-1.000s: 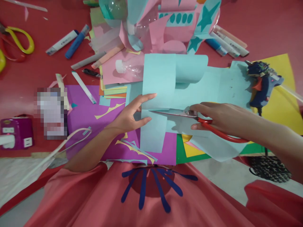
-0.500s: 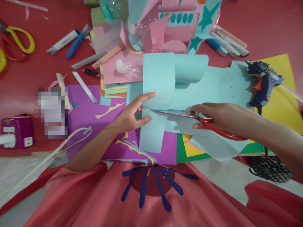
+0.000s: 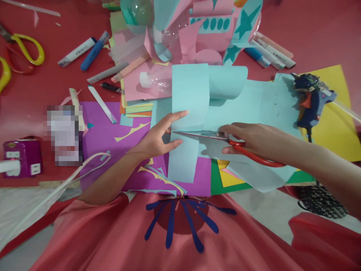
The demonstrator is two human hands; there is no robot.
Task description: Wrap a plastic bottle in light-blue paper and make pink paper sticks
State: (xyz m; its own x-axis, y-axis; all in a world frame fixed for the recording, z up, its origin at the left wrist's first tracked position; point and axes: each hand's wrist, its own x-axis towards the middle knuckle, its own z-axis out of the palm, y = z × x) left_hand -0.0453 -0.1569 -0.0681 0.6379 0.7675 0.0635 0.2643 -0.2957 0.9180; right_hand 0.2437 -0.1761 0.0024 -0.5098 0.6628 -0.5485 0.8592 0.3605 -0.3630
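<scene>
A pair of red-handled scissors (image 3: 255, 155) is in my right hand (image 3: 249, 137), my fingers wrapped round the handles. Its blades, lying nearly together, cross a light blue paper strip (image 3: 190, 94) along a cut line. My left hand (image 3: 162, 137) grips the strip's left edge beside the blade tips. Thumb and index finger lie spread on top, one on each side of the cut, and the other fingers are partly hidden at the edge. Under the strip spreads a larger light blue sheet (image 3: 254, 105) with a curled part at the back.
A glue gun (image 3: 311, 103) lies at the right on yellow paper (image 3: 338, 128). Markers (image 3: 94, 51), a clear bottle (image 3: 158, 82) and a pink paper craft (image 3: 211, 41) are farther back. Left are yellow-handled scissors (image 3: 28, 49), a power adapter (image 3: 22, 158) and a white cable (image 3: 70, 180).
The scissors and my right hand have moved a little to the left, the blade tips reaching the strip's left side. My left hand keeps its place on the paper.
</scene>
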